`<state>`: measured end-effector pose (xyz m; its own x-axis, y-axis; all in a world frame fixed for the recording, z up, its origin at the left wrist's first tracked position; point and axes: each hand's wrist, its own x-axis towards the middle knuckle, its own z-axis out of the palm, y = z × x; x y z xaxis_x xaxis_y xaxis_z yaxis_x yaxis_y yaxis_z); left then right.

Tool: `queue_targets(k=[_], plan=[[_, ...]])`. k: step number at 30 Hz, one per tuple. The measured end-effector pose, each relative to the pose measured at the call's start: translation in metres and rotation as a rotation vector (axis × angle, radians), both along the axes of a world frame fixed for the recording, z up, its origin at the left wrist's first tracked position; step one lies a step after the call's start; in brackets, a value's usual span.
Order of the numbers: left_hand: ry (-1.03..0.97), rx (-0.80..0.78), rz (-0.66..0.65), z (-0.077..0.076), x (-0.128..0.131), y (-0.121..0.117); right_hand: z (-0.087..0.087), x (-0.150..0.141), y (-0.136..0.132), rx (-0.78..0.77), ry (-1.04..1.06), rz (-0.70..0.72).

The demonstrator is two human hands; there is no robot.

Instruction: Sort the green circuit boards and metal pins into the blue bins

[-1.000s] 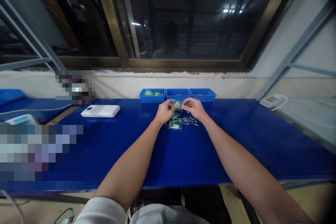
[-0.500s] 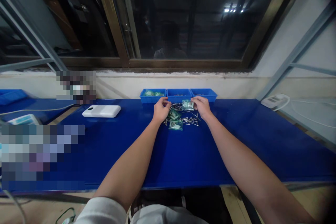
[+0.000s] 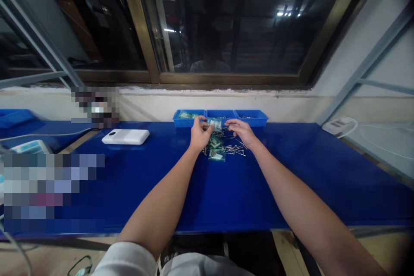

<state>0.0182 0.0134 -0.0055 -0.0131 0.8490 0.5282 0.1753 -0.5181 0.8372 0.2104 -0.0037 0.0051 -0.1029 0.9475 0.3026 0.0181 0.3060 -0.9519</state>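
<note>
Between the fingers of my left hand (image 3: 199,135) is a small clear plastic bag (image 3: 214,125) with little parts inside, held up above the pile. My right hand (image 3: 241,132) is just to the right of that bag, fingers apart and nothing visible in them. Below both hands lie loose metal screws (image 3: 233,150) in a scattered heap. Among them rest a greenish plastic bag (image 3: 215,141) and another filled bag (image 3: 216,155) at the near side of the heap.
Three joined blue bins stand behind the hands: a left bin (image 3: 181,123) with bags, a middle bin (image 3: 210,114) and a right bin (image 3: 258,121) with metal parts. A white power bank (image 3: 126,137) lies left; a white power strip (image 3: 339,125) sits far right on the blue table (image 3: 291,159).
The small plastic bag has passed from my right hand to my left, moving leftward. My right hand has let go, its fingers now spread.
</note>
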Motion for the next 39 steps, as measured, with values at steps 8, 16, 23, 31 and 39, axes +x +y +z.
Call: queue_targets(k=[8,16,23,31,39], plan=[[0.226,0.003,0.486,0.024,-0.030,0.029,-0.007,0.006,-0.008,0.201,-0.581,-0.144],[0.748,-0.131,0.640,0.039,-0.049,0.062,0.000,-0.018,-0.023,0.291,-1.041,-0.059],[0.968,-0.173,0.630,0.033,-0.046,0.057,0.000,-0.022,-0.023,0.261,-1.084,-0.005],[0.651,-0.134,0.539,0.030,-0.018,0.021,-0.007,-0.023,-0.016,0.304,-1.009,0.013],[0.606,-0.027,0.249,0.011,0.000,-0.008,-0.007,-0.025,-0.015,0.350,-0.912,-0.028]])
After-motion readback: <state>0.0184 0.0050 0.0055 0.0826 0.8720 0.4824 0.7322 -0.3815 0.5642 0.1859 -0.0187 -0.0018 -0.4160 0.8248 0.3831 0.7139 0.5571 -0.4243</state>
